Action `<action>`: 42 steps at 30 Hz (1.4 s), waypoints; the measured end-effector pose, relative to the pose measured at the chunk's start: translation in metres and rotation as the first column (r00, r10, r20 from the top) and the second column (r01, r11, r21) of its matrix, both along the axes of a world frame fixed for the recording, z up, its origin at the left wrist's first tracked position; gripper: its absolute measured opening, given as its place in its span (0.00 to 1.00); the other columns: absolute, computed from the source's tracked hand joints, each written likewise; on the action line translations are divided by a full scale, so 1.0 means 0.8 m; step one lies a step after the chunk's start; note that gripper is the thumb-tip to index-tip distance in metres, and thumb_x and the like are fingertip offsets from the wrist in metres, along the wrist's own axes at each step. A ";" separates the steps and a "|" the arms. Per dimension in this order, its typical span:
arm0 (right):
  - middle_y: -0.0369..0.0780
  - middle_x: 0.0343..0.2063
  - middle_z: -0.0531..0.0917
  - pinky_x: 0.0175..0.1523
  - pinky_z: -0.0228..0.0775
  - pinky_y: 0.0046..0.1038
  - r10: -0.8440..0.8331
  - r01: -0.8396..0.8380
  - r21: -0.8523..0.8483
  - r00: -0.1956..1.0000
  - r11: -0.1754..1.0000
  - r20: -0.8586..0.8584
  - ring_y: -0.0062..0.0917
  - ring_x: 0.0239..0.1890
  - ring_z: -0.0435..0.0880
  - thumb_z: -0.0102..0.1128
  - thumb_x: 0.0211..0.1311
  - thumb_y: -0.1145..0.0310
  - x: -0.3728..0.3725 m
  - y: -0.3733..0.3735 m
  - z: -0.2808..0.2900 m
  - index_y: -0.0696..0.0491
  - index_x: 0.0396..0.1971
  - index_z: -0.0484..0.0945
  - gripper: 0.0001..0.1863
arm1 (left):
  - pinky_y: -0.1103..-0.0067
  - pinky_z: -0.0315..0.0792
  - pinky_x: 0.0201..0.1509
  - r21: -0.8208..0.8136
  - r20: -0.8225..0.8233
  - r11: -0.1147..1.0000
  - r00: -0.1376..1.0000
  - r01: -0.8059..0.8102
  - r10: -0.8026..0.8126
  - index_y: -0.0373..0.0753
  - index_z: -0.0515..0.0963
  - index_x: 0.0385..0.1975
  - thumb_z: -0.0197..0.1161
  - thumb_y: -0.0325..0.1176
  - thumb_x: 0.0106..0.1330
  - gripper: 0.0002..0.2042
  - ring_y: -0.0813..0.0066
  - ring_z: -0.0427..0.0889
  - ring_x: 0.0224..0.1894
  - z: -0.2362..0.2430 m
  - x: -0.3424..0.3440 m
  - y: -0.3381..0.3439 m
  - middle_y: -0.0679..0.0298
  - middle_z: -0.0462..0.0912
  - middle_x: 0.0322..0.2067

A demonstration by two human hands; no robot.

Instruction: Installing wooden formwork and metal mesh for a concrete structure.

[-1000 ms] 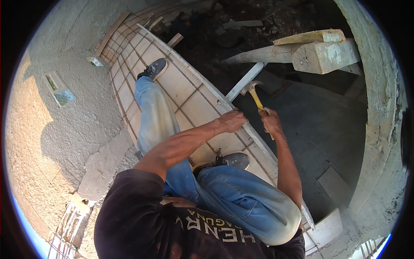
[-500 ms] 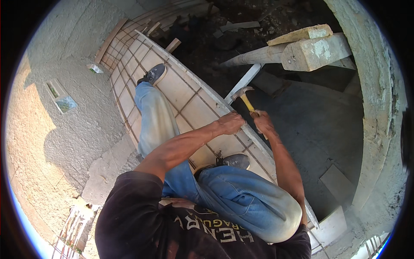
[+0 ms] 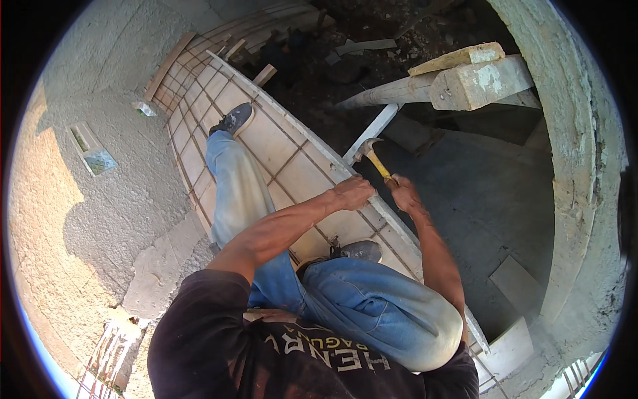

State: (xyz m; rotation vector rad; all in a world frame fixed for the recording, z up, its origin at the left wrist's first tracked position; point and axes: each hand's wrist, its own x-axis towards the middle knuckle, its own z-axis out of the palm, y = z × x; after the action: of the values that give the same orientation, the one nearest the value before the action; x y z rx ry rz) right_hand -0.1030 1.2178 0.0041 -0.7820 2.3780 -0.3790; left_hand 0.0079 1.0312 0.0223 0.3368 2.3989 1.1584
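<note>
My right hand (image 3: 404,193) is closed round the yellow handle of a claw hammer (image 3: 377,163). Its metal head is held up near the outer side of the edge board (image 3: 312,137), beside a white slat (image 3: 375,130). Just left of it, my left hand (image 3: 354,193) is closed over the top of that board, its fingertips partly hidden. Pale form panels (image 3: 266,143) crossed by a grid of rebar (image 3: 288,159) lie beneath my legs, and both my shoes rest on them.
Beyond the edge board is a dark drop to a lower floor (image 3: 485,199). A thick wooden beam (image 3: 478,83) with a plank (image 3: 458,58) on top juts out at the upper right. Rough plaster walls (image 3: 133,219) curve round on the left and right (image 3: 575,153).
The hammer's head has tipped slightly left and down, toward the edge board. My left hand stays on the board. The whole view has shifted a little.
</note>
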 end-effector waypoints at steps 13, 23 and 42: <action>0.32 0.16 0.71 0.27 0.65 0.27 0.015 -0.023 -0.073 0.994 0.997 -0.106 0.22 0.19 0.73 0.48 0.68 0.55 -0.003 0.008 -0.033 0.56 0.33 0.72 0.18 | 0.61 0.74 0.50 0.003 -0.014 0.999 0.999 -0.052 0.052 0.28 0.81 0.25 0.59 0.24 0.47 0.08 0.45 0.82 0.40 0.002 0.000 -0.010 0.41 0.81 0.29; 0.47 0.36 0.84 0.47 0.72 0.41 -0.478 0.455 0.152 0.858 0.877 0.191 0.44 0.40 0.81 0.46 0.68 0.49 -0.017 -0.013 0.031 0.56 0.43 0.76 0.24 | 0.62 0.74 0.49 0.004 -0.004 1.000 1.000 -0.030 0.030 0.28 0.81 0.27 0.61 0.26 0.50 0.08 0.46 0.82 0.39 0.000 0.006 0.001 0.42 0.82 0.28; 0.42 0.22 0.77 0.37 0.70 0.33 -0.457 0.369 0.278 0.783 0.887 0.421 0.30 0.27 0.78 0.45 0.68 0.48 -0.039 -0.017 0.046 0.57 0.33 0.74 0.24 | 0.63 0.74 0.49 -0.036 0.027 0.999 0.999 -0.023 0.024 0.28 0.81 0.26 0.59 0.25 0.48 0.08 0.46 0.82 0.41 0.005 0.005 -0.009 0.43 0.82 0.32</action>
State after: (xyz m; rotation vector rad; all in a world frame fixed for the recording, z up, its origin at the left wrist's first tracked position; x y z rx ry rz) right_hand -0.1342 1.2042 0.0411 -0.0433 2.0496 -0.4635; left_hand 0.0115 1.0238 0.0259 0.2801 2.4032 1.1218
